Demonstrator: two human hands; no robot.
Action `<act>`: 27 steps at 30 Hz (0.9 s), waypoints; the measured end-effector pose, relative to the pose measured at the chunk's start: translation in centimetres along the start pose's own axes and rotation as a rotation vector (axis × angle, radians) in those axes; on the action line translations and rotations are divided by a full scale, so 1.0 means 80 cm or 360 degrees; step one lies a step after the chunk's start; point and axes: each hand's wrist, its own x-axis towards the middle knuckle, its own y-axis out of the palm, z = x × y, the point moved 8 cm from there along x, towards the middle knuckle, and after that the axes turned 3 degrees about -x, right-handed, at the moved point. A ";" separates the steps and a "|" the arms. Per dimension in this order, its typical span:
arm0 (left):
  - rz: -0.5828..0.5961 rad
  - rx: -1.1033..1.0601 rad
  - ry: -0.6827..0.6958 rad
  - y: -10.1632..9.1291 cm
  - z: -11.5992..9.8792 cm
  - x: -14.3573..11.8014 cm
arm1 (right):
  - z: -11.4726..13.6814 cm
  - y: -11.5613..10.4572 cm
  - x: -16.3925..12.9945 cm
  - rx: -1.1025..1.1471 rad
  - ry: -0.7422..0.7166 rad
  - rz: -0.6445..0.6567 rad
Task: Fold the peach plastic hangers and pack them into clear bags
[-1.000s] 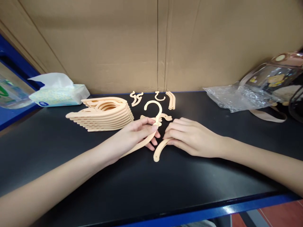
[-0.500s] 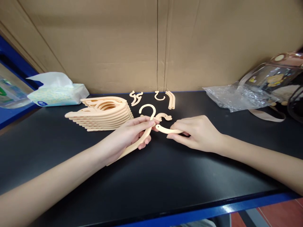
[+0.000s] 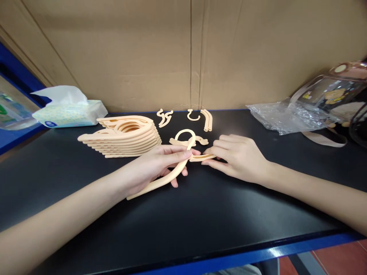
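Between the black desk's front and back edges, left hand pinches curved peach plastic hook-and-arm piece; right hand pinches grooved peach plastic strip, sideways, tip by hook base.

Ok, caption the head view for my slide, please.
Left hand holds a hanger hook and curved bar; right hand pinches a second bar close by.

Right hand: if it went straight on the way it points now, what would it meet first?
Probably the left hand, with the hooked hanger part it holds: the tip of the curved piece in the right hand lies right beside them. Depth leaves contact unclear.
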 end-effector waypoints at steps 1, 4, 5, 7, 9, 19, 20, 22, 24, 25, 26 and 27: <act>0.0004 -0.0003 0.0002 -0.001 0.000 0.000 | 0.001 0.000 0.000 -0.0014 -0.0009 -0.0006; 0.0018 -0.0025 0.0008 -0.002 0.000 0.000 | 0.006 -0.002 0.000 -0.0055 -0.0071 -0.0042; 0.0027 -0.0033 0.0006 -0.002 0.000 0.000 | 0.008 -0.002 0.000 -0.0065 -0.0099 -0.0053; 0.0034 -0.0038 0.0004 -0.001 -0.001 0.000 | 0.013 -0.003 -0.001 -0.0078 -0.0143 -0.0070; 0.0030 -0.0036 0.0004 -0.001 -0.002 -0.001 | 0.016 -0.003 -0.002 -0.0079 -0.0168 -0.0071; 0.0023 -0.0049 0.0021 0.003 -0.007 0.001 | 0.019 0.000 -0.005 -0.0039 -0.0152 0.0035; 0.0020 -0.0046 0.0022 0.003 -0.007 0.001 | 0.019 0.001 -0.005 -0.0035 -0.0148 0.0047; -0.0004 -0.0025 0.0013 0.003 -0.007 0.000 | 0.019 0.003 -0.005 -0.0031 -0.0138 0.0075; -0.0033 0.0021 0.0016 0.001 -0.006 0.000 | 0.019 0.004 -0.006 -0.0035 -0.0128 0.0094; -0.0036 0.0053 0.0025 0.001 -0.005 0.000 | 0.020 0.005 -0.006 -0.0037 -0.0126 0.0100; -0.0031 0.0087 0.0036 0.000 -0.005 0.000 | 0.020 0.005 -0.006 -0.0041 -0.0124 0.0106; -0.0025 0.0116 0.0053 0.000 -0.005 0.001 | 0.020 0.005 -0.007 -0.0044 -0.0119 0.0116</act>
